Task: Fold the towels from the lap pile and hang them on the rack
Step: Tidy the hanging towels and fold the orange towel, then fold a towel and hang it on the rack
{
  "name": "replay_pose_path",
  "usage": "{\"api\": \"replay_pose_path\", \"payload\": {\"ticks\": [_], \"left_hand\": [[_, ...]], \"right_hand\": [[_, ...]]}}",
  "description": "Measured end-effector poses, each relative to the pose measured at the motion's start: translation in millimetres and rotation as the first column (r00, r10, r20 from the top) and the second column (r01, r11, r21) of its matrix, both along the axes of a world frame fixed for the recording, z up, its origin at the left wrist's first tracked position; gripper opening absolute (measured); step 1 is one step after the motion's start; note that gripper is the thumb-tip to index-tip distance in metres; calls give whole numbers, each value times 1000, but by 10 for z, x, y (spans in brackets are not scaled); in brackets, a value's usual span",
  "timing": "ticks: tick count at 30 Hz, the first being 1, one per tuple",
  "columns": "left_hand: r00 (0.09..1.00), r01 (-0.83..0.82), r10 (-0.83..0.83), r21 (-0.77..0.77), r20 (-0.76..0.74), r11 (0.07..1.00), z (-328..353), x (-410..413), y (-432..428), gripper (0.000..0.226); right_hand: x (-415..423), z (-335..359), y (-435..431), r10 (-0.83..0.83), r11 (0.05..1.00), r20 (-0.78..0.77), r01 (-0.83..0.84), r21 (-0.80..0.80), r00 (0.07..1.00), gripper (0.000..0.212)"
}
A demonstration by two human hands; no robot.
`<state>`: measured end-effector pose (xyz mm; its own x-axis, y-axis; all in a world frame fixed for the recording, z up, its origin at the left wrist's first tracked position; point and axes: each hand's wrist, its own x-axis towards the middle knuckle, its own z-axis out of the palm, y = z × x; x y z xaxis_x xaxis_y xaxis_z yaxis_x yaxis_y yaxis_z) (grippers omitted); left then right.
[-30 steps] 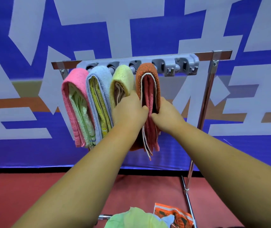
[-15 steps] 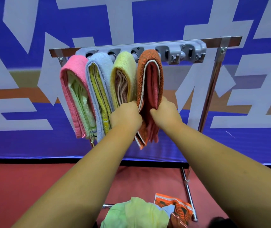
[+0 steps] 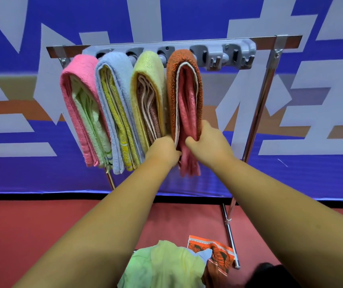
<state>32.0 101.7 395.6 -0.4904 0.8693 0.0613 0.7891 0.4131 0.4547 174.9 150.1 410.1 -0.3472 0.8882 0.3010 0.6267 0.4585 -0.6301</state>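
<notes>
A metal rack [image 3: 269, 80] with a grey hook strip [image 3: 226, 53] carries folded towels side by side: pink [image 3: 77, 96], light blue [image 3: 114, 80], pale yellow [image 3: 147, 80] and orange [image 3: 184, 80] with a pink towel folded inside it. My left hand [image 3: 163, 150] grips the lower left edge of the orange towel. My right hand [image 3: 208, 140] pinches its lower right side, thumb on the pink inner layers. The lap pile [image 3: 166, 265] of light green and yellow towels, with an orange patterned one [image 3: 214, 249], lies at the bottom.
A blue banner with grey and orange shapes [image 3: 322, 100] hangs behind the rack. The floor [image 3: 31, 225] is red. Two hooks at the strip's right end [image 3: 247, 59] hold nothing. The rack's right foot [image 3: 232, 242] runs toward me.
Both hands have slid down the orange towel from its middle to its lower end. The view has tilted down, so the rack sits lower in the frame.
</notes>
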Motion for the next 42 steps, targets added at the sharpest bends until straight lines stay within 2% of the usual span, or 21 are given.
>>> {"api": "replay_pose_path", "payload": {"ticks": [4,7,14,20,23,29,34,37,42], "left_hand": [[1000,16,-16,-63,4,998,-147,11,-8,27],[999,30,-28,-101,23,994,-331,-91,38,38],[995,94,-83,-211,61,973,-602,-157,-123,39],[986,134,-90,-355,138,925,-1118,-268,-218,22],[975,164,-85,-409,203,898,-1436,-311,-278,26],[933,194,-12,-474,359,859,-2147,-354,-367,26],[911,205,49,-551,410,809,-2757,-356,-412,23],[879,233,94,-593,468,771,-3134,-350,-457,11],[865,234,186,-702,466,672,-3815,-317,-595,23]], "right_hand": [[-25,-190,-31,98,993,42,-95,-74,994,31],[9,-328,-11,98,989,103,-85,-124,990,29],[89,-636,-23,200,963,255,-141,-230,946,15],[108,-1154,-16,241,920,404,-75,-385,882,25],[68,-1407,-39,306,868,426,-65,-493,851,32],[-21,-2201,-8,325,725,345,2,-689,881,35],[-115,-2909,-77,352,598,332,63,-799,875,29],[-126,-3287,-126,315,514,310,113,-850,897,20],[-83,-3858,-306,264,348,272,172,-922,925,23]]}}
